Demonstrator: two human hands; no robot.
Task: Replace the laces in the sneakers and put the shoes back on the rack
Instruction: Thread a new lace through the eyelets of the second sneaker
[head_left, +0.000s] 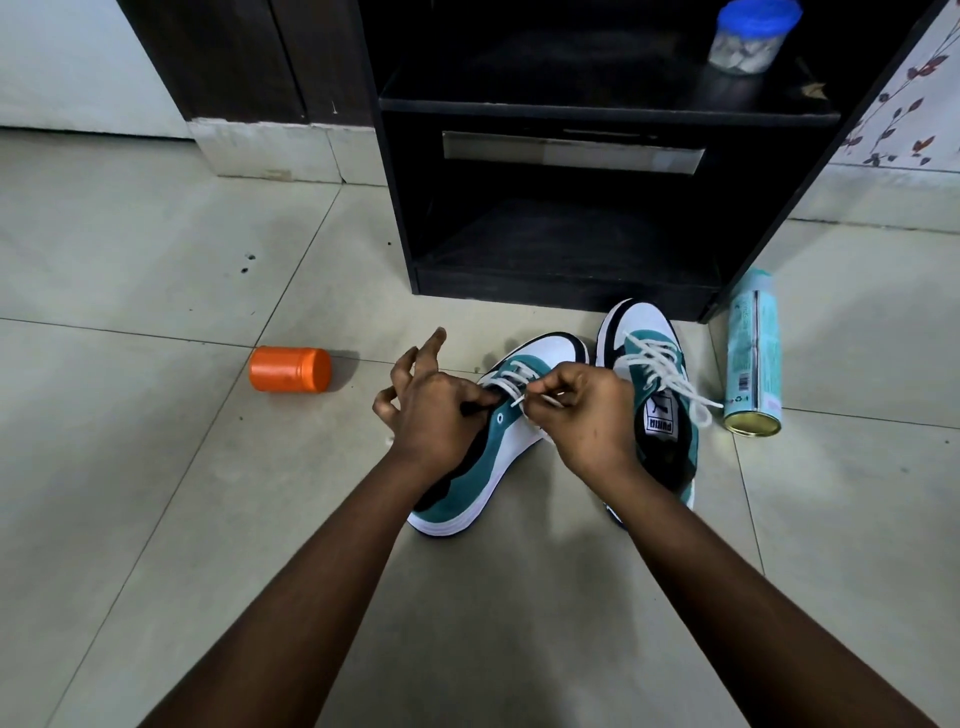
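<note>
Two sneakers (571, 415) on pale tiled floor (156, 467), black rack (571, 234) behind, both hands' grip seemingly pinching white lace (524, 397).

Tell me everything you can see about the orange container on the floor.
The orange container is a short cylinder, apparently plastic, with a ribbed lid of the same colour. It lies on its side on the tiled floor, left of the sneakers and the rack. Nothing touches it; both hands are away from it. Its contents are not visible.
</note>
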